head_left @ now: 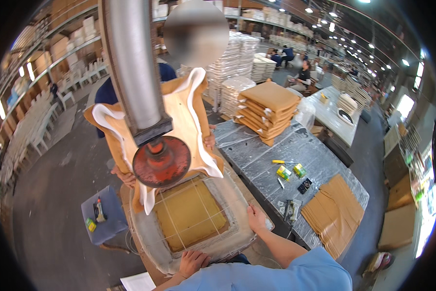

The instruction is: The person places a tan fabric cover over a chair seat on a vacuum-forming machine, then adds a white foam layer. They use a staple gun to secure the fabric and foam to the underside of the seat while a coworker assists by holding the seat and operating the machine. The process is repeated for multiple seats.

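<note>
A plastic-wrapped frame with rounded corners lies before me, a yellowish pad crossed by thin lines in its middle. My left hand rests on its near rim, fingers lying over the edge. On the right rim, my right hand is closed round the edge. Across from me a co-worker holds a seat cushion by both sides: a pale wood board, white foam and a tan cover folded round it. In front of that cushion hangs a press with a round red plate, hiding part of it.
To the right, a plastic-covered table carries stacked tan cushions, folded tan covers, small green-yellow boxes and a tool. A blue-grey stool at left holds another tool. The press column stands close ahead.
</note>
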`<state>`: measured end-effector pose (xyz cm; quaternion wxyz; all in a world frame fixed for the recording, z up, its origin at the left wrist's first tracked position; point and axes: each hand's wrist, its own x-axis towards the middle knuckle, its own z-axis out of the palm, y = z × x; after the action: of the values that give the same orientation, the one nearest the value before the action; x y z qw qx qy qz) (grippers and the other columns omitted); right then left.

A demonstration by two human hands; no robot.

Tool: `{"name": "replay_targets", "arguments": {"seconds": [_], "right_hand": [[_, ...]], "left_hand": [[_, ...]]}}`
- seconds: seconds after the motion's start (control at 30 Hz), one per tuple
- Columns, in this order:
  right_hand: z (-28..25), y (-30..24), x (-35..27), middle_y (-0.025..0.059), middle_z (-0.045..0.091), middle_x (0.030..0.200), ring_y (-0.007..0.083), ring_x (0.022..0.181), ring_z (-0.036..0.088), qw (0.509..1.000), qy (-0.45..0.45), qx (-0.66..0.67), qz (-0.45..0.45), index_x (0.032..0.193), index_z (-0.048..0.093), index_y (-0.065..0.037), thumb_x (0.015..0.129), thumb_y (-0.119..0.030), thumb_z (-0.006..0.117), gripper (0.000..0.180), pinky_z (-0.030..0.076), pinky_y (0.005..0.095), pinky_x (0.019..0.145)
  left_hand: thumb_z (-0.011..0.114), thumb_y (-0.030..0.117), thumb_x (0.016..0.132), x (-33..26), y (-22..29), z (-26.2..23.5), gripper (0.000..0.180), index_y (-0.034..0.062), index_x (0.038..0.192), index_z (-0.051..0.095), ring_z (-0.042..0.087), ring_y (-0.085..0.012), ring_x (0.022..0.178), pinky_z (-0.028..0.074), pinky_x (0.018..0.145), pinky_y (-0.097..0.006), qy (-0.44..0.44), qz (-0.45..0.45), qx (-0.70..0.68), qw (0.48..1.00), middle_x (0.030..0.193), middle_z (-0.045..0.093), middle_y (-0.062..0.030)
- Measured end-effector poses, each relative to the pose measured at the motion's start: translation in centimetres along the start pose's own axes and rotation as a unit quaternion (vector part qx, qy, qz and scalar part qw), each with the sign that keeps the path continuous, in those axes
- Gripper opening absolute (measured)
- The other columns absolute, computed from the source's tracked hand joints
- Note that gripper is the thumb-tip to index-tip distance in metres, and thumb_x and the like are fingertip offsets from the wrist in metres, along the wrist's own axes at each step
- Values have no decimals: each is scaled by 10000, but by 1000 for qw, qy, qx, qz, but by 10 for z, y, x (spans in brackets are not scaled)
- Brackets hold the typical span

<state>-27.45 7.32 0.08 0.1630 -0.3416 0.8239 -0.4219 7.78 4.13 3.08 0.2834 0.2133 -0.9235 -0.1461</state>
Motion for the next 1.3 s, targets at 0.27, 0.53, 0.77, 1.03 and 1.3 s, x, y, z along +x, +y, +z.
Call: {"name": "replay_targets", "arguments": {"seconds": [0.27, 0.53, 0.77, 1.03, 1.3], "right_hand": [[-2, -8, -13, 194, 727, 1201, 403, 1134, 680, 1000, 14, -11, -17, 1360, 688, -88, 1042, -403, 590, 458, 531, 462, 966], [-4, -12, -18, 213, 717, 1227, 412, 1165, 666, 1000, 23, -12, -11, 1362, 682, -70, 1042, -400, 580, 471, 516, 487, 998], [-1, -13, -20, 241, 704, 1195, 438, 1143, 661, 1000, 11, -20, -1, 1338, 677, -42, 1077, -333, 524, 420, 512, 508, 987], [6, 10, -24, 191, 729, 1223, 388, 1163, 676, 990, 101, 94, 22, 1346, 666, -51, 1062, -207, 536, 350, 512, 457, 1012], [-1, 17, -13, 136, 750, 1221, 230, 1122, 704, 980, -56, 145, 121, 1390, 646, -32, 1063, -181, 580, 366, 523, 366, 991]], "left_hand": [[828, 288, 845, -3, -8, 0, 161, 207, 951, 739, 646, -222, 831, 453, 749, -415, 11, 20, 12, 1000, 911, 688, 41], [833, 267, 827, -6, -8, -2, 171, 185, 953, 752, 647, -247, 848, 459, 758, -418, -1, 13, 15, 1000, 928, 698, 13], [797, 170, 829, 25, 4, 3, 150, 150, 972, 758, 660, -292, 882, 498, 792, -448, 23, 1, -50, 999, 950, 709, -32], [793, 115, 848, 104, 79, 42, 225, 98, 1068, 745, 689, -324, 997, 538, 891, -441, -52, 84, -233, 967, 1094, 725, -95], [738, 157, 917, 150, 89, 94, 430, 83, 1334, 663, 532, -424, 1350, 447, 1115, -518, -41, 6, -89, 995, 1448, 572, -193]]}}
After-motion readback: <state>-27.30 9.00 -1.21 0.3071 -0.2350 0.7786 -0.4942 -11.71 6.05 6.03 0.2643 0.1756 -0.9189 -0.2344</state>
